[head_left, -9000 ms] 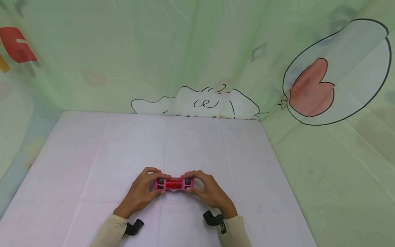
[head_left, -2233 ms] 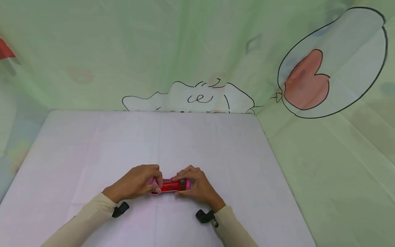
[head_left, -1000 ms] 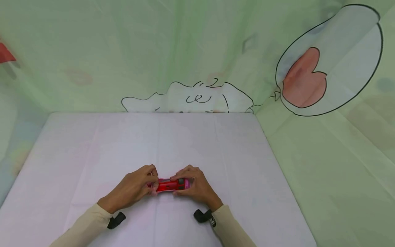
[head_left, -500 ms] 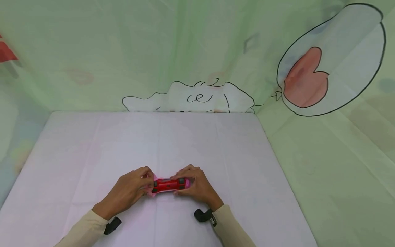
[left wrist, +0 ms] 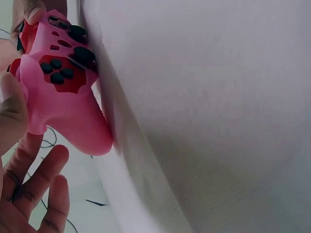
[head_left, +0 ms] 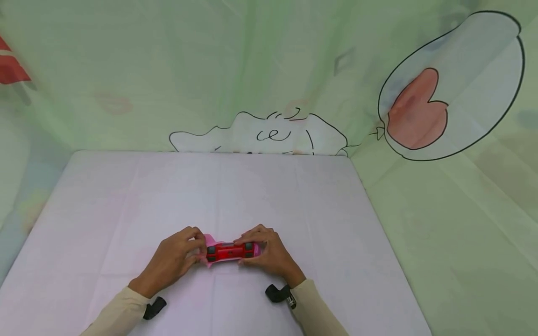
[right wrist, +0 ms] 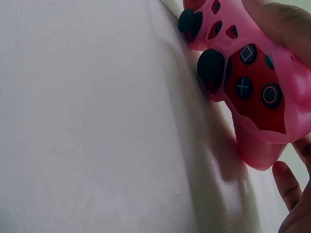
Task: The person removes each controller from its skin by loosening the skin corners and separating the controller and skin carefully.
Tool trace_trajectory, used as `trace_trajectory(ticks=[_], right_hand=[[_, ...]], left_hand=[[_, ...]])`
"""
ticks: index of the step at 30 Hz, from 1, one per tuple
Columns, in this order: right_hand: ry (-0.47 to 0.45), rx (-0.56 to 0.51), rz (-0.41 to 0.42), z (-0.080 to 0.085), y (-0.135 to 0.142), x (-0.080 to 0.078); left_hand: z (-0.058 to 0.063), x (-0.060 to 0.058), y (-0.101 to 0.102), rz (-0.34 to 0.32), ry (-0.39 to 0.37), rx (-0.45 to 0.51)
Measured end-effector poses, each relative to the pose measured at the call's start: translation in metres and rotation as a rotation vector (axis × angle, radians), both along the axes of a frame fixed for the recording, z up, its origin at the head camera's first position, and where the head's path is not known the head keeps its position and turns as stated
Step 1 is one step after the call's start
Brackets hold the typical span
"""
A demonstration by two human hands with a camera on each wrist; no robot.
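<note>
A red game controller point(head_left: 230, 252) stands on its grips on the table, its shoulder-button side up. Around it is a soft pink silicone cover point(head_left: 211, 241), which bulges away from the left shoulder buttons. My left hand point(head_left: 176, 254) pinches the cover's loosened edge at the left end. In the left wrist view, the other fingers point(left wrist: 46, 182) of that hand spread below the left grip. At the right end, my right hand point(head_left: 272, 255) holds the controller between thumb and fingers. The right wrist view shows the face buttons point(right wrist: 257, 87) framed by the cover, with a fingertip near the right grip.
A white cloth covers the table point(head_left: 168, 196). Green printed curtains point(head_left: 189, 70) rise behind it and at both sides. Each wrist carries a small black camera mount point(head_left: 277, 294).
Pink cover framed both ends earlier; now the left shoulder buttons lie bare of it. My left hand has pulled the cover's edge leftward. The right hand keeps its hold, almost still lately.
</note>
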State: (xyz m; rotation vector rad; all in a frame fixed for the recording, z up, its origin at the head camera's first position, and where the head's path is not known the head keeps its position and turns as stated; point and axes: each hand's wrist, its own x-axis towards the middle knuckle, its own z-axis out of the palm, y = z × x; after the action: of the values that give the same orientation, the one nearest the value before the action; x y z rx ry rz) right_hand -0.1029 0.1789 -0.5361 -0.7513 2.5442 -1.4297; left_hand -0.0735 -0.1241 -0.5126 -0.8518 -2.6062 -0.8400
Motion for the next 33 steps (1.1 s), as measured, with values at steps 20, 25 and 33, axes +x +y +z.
trace_trajectory(ticks=[20, 25, 33], right_hand=[[-0.045, -0.016, -0.023, 0.0005, -0.0030, 0.0027], [-0.042, -0.026, -0.022, 0.0014, -0.0040, 0.0021], [-0.024, -0.016, -0.025, 0.0012, -0.0033, 0.0034]], left_hand=[[-0.0051, 0.0040, -0.0017, 0.010, -0.245, 0.232], [-0.0034, 0.0039, -0.0008, 0.000, -0.227, 0.211], [-0.0033, 0.0059, -0.0011, 0.001, -0.254, 0.211]])
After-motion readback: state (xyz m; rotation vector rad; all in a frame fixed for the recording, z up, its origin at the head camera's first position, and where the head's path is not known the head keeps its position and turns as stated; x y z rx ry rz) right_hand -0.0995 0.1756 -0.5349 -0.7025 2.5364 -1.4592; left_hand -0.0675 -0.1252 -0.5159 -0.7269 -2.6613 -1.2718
